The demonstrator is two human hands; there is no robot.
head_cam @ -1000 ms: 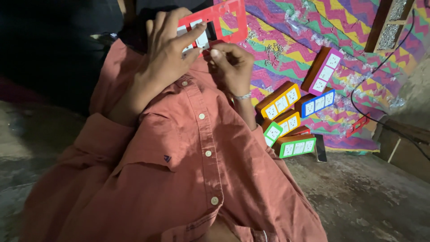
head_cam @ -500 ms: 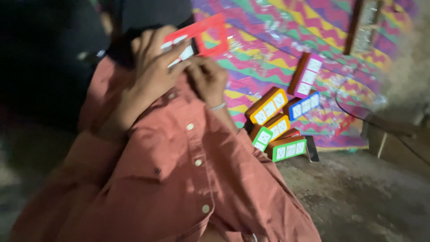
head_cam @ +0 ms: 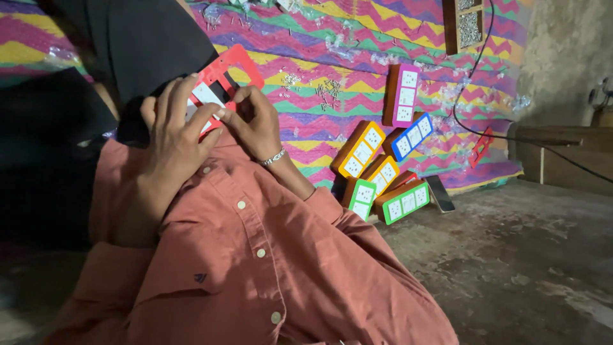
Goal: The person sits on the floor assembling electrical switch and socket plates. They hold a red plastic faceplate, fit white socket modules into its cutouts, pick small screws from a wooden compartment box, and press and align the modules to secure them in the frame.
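1. Head view: both hands hold a red plate [head_cam: 225,80], a flat plastic frame with rounded corners and rectangular cut-outs; white switch pieces sit in some of the openings.
2. The plate is raised in front of the person's chest, above the salmon shirt [head_cam: 255,255] and tilted up to the right.
3. The left hand [head_cam: 172,137] wraps the plate's lower left edge, fingers closed around it.
4. The right hand [head_cam: 258,121], with a silver bracelet [head_cam: 274,156] at the wrist, pinches the plate's lower right part, fingertips pressed together on it.
5. The hands cover much of the plate, so its lower half is hidden; a dark shape behind it cannot be made out.
6. On the zigzag mat [head_cam: 319,64] to the right lie finished switch boxes: purple [head_cam: 401,94], blue [head_cam: 412,136], two yellow [head_cam: 359,150], two green [head_cam: 402,202], well apart from the hands.
7. Small screws [head_cam: 329,92] are scattered on the mat, too small to tell clearly.
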